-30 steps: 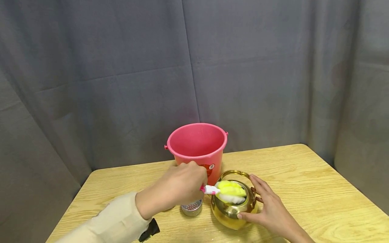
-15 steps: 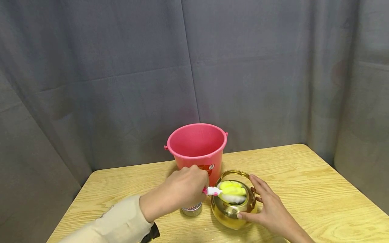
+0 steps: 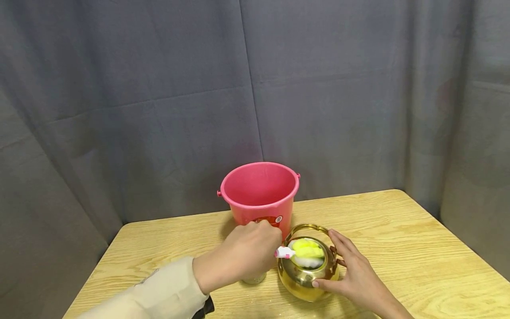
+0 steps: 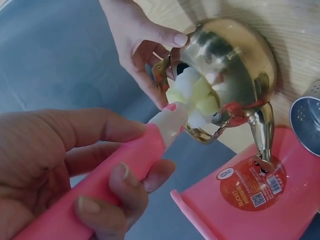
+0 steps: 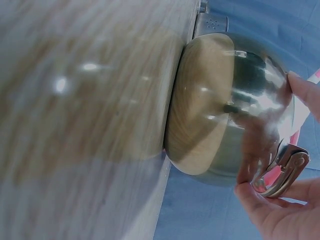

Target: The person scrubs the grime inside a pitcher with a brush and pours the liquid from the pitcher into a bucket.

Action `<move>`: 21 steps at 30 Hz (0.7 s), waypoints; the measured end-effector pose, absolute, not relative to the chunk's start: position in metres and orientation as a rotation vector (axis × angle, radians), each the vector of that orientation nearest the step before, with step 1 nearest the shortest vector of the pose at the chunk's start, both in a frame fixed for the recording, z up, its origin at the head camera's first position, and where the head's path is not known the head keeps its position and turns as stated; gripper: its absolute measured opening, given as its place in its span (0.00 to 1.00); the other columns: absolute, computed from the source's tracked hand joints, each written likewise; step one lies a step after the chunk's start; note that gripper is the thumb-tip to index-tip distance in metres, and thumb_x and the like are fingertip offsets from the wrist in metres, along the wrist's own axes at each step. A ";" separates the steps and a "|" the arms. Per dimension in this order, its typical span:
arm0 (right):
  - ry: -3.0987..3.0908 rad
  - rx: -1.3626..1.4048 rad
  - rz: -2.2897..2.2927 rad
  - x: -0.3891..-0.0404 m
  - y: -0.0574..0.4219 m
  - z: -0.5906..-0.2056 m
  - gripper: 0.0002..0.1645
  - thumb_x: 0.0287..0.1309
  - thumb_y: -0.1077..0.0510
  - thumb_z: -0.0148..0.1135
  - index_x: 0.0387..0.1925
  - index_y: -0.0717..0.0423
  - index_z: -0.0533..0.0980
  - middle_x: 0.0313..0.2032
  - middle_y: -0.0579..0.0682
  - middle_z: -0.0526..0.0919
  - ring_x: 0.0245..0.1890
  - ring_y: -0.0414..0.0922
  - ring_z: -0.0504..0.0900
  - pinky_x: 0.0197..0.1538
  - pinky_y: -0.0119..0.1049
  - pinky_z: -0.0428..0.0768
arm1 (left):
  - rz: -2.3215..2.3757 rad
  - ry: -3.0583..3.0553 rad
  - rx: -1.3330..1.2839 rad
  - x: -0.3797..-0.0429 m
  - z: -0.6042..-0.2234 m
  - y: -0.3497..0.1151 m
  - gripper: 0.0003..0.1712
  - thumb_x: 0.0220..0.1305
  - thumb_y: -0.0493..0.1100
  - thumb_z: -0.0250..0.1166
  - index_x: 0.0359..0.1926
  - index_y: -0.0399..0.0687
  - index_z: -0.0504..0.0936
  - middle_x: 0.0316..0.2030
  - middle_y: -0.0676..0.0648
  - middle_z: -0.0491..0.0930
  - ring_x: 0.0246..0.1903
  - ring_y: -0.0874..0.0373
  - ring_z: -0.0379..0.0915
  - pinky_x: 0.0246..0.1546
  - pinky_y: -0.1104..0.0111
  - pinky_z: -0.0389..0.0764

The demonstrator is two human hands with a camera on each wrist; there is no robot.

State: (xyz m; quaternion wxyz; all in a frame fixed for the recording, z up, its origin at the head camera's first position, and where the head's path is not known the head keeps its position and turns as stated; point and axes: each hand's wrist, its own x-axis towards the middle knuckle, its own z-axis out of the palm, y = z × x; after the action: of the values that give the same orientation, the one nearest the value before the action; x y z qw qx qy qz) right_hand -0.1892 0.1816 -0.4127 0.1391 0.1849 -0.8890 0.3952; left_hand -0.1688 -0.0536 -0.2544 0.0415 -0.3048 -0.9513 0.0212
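My left hand (image 3: 249, 252) grips the pink handle (image 4: 142, 150) of a sponge bottle brush. The brush's yellow and white sponge head (image 3: 308, 251) sits in the round mouth of a shiny gold kettle (image 3: 303, 285); its lower part is hidden inside. Standing upright on the table, the kettle has its spout (image 4: 261, 132) toward the bucket in the left wrist view. On the other side, my right hand (image 3: 354, 274) holds the kettle, thumb on the body and fingers at the base of its raised handle (image 5: 285, 175).
Behind the kettle stands a pink bucket (image 3: 241, 213) with a red label. A small perforated metal cup (image 4: 306, 122) is beside the kettle, mostly covered by my left hand in the head view. The wood-grain table (image 3: 382, 235) ends at a grey curtain (image 3: 338, 110).
My left hand has shifted a little right and down toward the kettle, with the brush handle more foreshortened. It covers more of the perforated cup. The right hand and kettle stay in place.
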 end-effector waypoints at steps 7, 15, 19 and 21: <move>-2.556 0.539 1.133 -0.192 0.181 -0.414 0.68 0.35 0.38 0.80 0.71 0.65 0.57 0.67 0.62 0.60 0.58 0.60 0.72 0.48 0.45 0.79 | 0.117 -2.874 -0.966 -0.171 -0.261 -0.047 0.09 0.55 0.33 0.63 0.22 0.48 0.77 0.17 0.52 0.69 0.17 0.57 0.69 0.12 0.66 0.72; -2.570 0.530 1.130 -0.191 0.181 -0.414 0.68 0.35 0.36 0.79 0.71 0.64 0.57 0.67 0.61 0.60 0.59 0.60 0.71 0.49 0.45 0.79 | 0.061 -2.883 -0.974 -0.176 -0.268 -0.045 0.11 0.53 0.31 0.63 0.20 0.49 0.75 0.16 0.53 0.69 0.16 0.59 0.68 0.12 0.67 0.72; -2.573 0.531 1.132 -0.191 0.182 -0.413 0.68 0.35 0.36 0.79 0.71 0.65 0.57 0.67 0.62 0.60 0.59 0.60 0.71 0.48 0.45 0.79 | 0.048 -2.894 -0.972 -0.177 -0.270 -0.044 0.11 0.53 0.31 0.62 0.20 0.48 0.75 0.16 0.53 0.69 0.16 0.59 0.67 0.12 0.67 0.71; -2.574 0.528 1.130 -0.190 0.183 -0.413 0.68 0.35 0.37 0.79 0.71 0.65 0.57 0.67 0.62 0.60 0.58 0.60 0.72 0.48 0.45 0.79 | 0.042 -2.896 -0.964 -0.178 -0.270 -0.044 0.11 0.53 0.31 0.63 0.20 0.48 0.75 0.16 0.53 0.69 0.15 0.59 0.67 0.12 0.67 0.71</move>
State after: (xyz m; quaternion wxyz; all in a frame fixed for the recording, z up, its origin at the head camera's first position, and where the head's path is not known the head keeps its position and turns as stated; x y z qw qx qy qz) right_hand -0.1899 0.1828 -0.4133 0.1401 0.1826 -0.8911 0.3911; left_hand -0.1779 -0.0435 -0.2704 0.0446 -0.3154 -0.9478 0.0136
